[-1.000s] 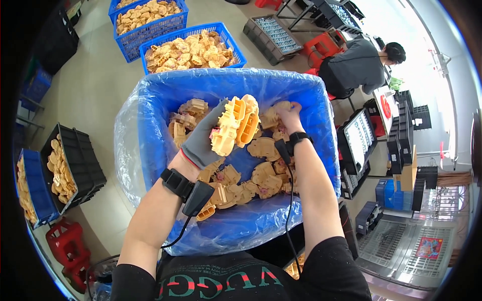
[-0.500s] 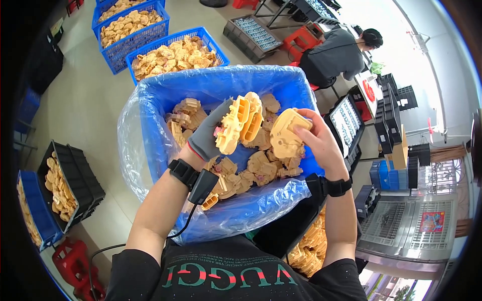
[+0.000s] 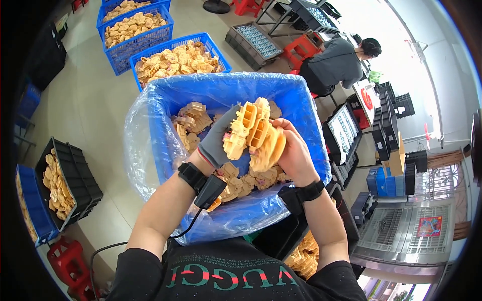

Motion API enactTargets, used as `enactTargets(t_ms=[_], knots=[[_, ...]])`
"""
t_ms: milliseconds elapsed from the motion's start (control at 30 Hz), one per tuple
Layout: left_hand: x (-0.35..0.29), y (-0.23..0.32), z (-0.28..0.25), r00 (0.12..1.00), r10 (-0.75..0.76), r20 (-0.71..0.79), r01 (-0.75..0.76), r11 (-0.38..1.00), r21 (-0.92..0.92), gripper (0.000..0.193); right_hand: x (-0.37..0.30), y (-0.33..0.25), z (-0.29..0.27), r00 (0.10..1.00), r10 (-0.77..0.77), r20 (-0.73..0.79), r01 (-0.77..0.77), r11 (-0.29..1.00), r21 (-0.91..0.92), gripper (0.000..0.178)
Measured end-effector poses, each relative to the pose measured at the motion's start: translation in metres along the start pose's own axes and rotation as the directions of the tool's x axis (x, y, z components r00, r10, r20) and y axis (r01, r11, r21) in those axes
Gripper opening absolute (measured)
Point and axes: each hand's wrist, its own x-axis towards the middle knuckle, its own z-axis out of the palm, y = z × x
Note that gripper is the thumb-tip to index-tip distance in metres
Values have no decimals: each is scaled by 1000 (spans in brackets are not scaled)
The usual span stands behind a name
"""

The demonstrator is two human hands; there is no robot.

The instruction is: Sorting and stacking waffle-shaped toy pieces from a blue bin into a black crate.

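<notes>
Left hand (image 3: 218,143): in a grey glove, closed round two tan parts (image 3: 247,129) held side by side, their hollow compartments facing up and to the right. Position: above the middle of the tub, clear of the heap below.

Right hand (image 3: 297,154): bare, thumb and fingers grasping one more part (image 3: 271,148), just right of the pair. That part is blurred — whether it touches the pair I cannot tell from where I stand.

Wrists: one black strap on each; left strap (image 3: 193,176), right strap (image 3: 313,190), both with a small black device attached.

Tub (image 3: 303,116): blue, wide, directly before the person, with a clear liner (image 3: 138,145) folded over its rim. Contents: loose parts (image 3: 236,186), lying unevenly along the left and near sides.

Near right, beside the person: black box (image 3: 273,241), more tan parts (image 3: 304,253) showing at it.

Left: black crate (image 3: 83,185) of parts, a blue bin (image 3: 32,185) beyond it; red stool (image 3: 65,261) on the near side.

Far: blue crate (image 3: 224,60) just behind the tub, filled with parts — another crate (image 3: 140,50) farther left, likewise filled.

Far right: a seated co-worker (image 3: 331,62), back turned, at a table.
</notes>
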Motion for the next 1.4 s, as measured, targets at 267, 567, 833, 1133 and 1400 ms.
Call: enactTargets(t_ms=[267,567,833,1133,1400], knots=[[9,-8,-5,999,-32,27,35,989,-146,44,37,23,7,920,61,-386,-50,998,39,25],[10,-16,-3,997,-73,-16,74,991,114,53,43,4,-4,932,-79,-354,-13,968,-250,32],[13,-11,4,988,143,55,-131,975,-181,65,-31,18,36,992,-126,-24,81,759,-646,67],[9,-5,0,989,123,-78,-91,939,332,59,-27,2,36,989,-58,-137,8,941,-339,51],[17,4,3,897,-379,-228,212,820,-531,48,-10,-9,17,971,-129,-202,47,929,-366,44]])
